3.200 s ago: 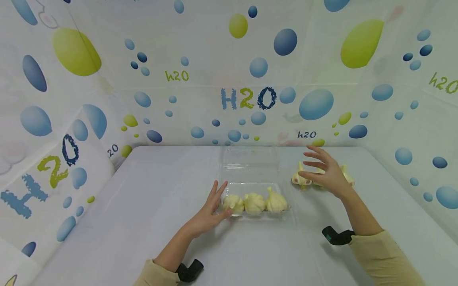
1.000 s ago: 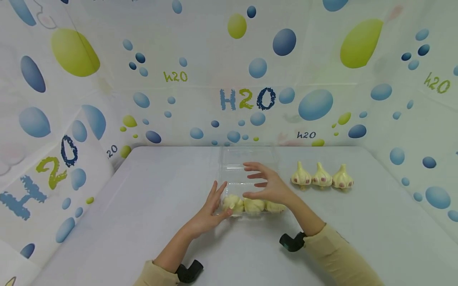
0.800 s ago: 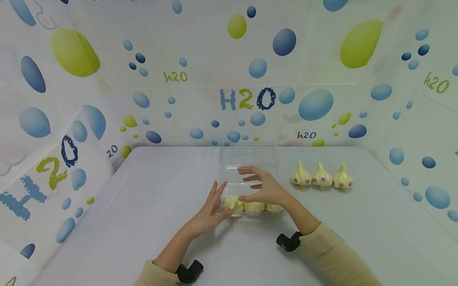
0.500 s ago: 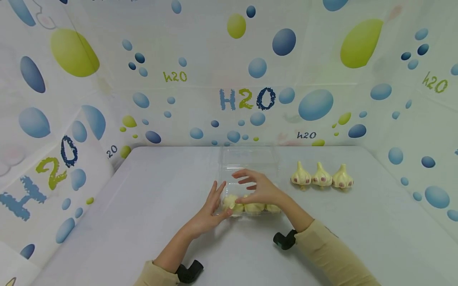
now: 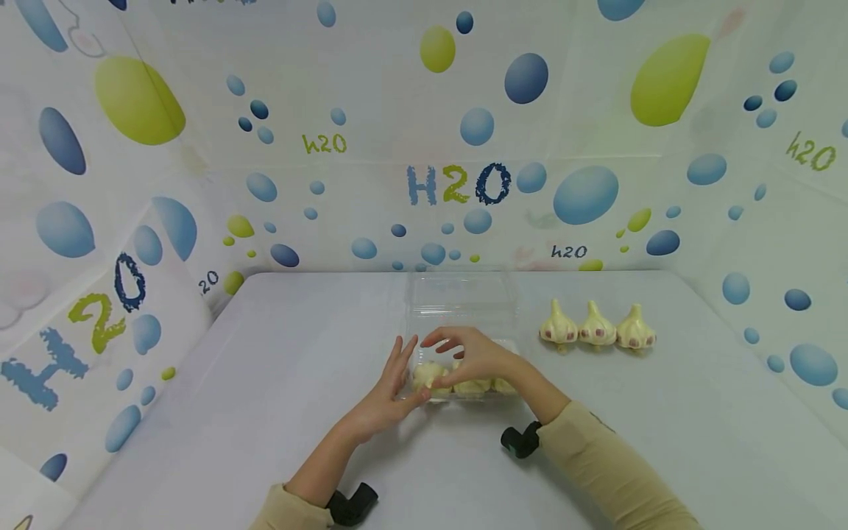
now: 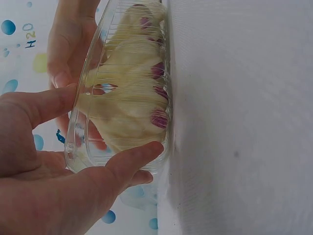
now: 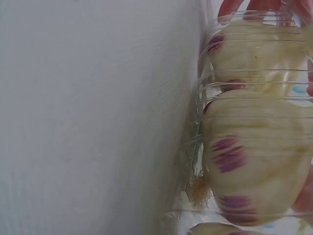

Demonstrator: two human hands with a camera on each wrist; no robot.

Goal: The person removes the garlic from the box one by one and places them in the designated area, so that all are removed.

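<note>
The clear box contained three garlic bulbs, the left hand (fingers extended) touching its left end, the right hand loosely bent over it, with tabletop room before its front edge.

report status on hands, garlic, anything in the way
Left hand touching clear box's left end. Right hand over box, contact unclear. Three garlic bulbs inside; lid folded back, not in the way.
</note>
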